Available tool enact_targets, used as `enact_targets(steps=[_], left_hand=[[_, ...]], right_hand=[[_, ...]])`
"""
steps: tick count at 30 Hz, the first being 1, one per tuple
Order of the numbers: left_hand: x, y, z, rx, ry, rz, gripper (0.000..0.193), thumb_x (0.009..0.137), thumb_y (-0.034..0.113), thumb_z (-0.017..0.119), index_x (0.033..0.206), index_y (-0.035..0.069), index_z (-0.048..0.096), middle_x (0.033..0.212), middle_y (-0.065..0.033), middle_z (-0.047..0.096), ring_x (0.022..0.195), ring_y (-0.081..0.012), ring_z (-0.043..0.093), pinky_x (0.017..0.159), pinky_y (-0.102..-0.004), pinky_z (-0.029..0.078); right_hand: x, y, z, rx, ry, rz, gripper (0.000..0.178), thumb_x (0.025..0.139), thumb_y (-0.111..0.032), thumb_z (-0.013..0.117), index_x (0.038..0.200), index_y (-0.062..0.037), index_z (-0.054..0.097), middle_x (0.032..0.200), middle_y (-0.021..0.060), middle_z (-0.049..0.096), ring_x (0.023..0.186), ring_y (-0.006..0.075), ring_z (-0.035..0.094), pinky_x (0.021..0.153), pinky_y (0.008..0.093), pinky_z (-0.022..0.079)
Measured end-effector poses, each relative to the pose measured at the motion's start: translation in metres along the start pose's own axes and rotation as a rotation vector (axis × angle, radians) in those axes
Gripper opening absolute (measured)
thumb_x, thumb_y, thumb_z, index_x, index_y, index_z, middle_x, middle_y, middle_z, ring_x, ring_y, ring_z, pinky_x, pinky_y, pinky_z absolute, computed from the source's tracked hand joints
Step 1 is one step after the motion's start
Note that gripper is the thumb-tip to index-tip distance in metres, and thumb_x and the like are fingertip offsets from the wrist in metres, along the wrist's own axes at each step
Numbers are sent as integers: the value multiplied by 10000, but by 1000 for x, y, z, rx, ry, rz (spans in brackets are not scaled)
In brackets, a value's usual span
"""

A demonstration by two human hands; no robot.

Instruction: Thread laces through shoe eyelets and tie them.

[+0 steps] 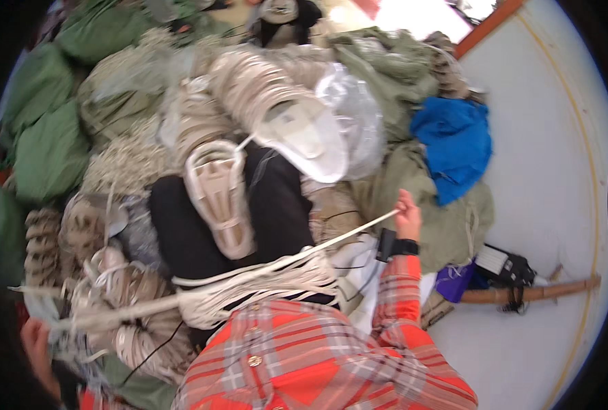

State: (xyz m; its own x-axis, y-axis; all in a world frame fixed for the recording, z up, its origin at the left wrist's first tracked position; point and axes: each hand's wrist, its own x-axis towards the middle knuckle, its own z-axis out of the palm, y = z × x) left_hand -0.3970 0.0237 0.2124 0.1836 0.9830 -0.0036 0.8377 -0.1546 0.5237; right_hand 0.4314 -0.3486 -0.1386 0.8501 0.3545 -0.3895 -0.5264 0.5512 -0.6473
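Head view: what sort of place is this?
Probably a small shoe-making or shoe-finishing workspace, though I can't be sure. Signs: nested stacks of beige shoe parts, bulging green sacks, and pale cord held in the right hand.

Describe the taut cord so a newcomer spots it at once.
Start from the black trousers, just beyond the red plaid shirt. Across them a pale cord runs nearly straight from the right hand, right of centre, down toward the left hand at lower left. Its tautness sets it apart from the slack, looped cords bunched on the lap.
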Motion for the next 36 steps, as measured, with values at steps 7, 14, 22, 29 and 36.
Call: enact_targets(steps=[7, 14, 22, 29, 36], left_hand=[[27, 162, 285, -72, -228, 439, 227, 838, 74, 588, 1051, 34, 656, 925, -131, 661, 818, -238, 639, 755, -326, 505], [6, 238, 424, -271, -278, 509, 154, 805, 57, 610, 954, 18, 604, 840, -155, 578, 773, -337, 601, 668, -400, 485], [-11, 234, 411, -348, -222, 388, 76, 828, 85, 598, 846, 11, 606, 841, -172, 578, 776, -370, 596, 672, -438, 486], [4, 232, 426, -359, -180, 130, 195, 827, 114, 624, 943, -7, 525, 772, -196, 636, 736, -400, 625, 640, -472, 481], [1, 228, 431, -427, -198, 120, 233, 804, 74, 625, 971, 1, 481, 751, -192, 633, 734, -399, 623, 648, -475, 476]], right_hand=[[-140, 63, 204, -959, -458, -62, 146, 900, -120, 591, 1014, -30, 605, 790, 62, 685, 542, 35, 484, 462, 186, 383], [-182, 199, 240, -1469, -1038, -523, 68, 850, -75, 551, 820, -14, 542, 735, 185, 550, 732, 394, 572, 633, 471, 464], [-192, 198, 248, -1671, -1041, -533, 79, 831, -80, 567, 802, -7, 563, 761, 172, 565, 718, 371, 578, 632, 446, 471], [-186, 204, 256, -1726, -1110, -556, 60, 752, -44, 571, 794, -5, 554, 738, 177, 554, 695, 385, 585, 613, 457, 476], [-189, 205, 269, -1801, -1209, -571, 119, 680, -29, 594, 798, -18, 576, 820, 147, 555, 793, 352, 589, 654, 437, 482]])
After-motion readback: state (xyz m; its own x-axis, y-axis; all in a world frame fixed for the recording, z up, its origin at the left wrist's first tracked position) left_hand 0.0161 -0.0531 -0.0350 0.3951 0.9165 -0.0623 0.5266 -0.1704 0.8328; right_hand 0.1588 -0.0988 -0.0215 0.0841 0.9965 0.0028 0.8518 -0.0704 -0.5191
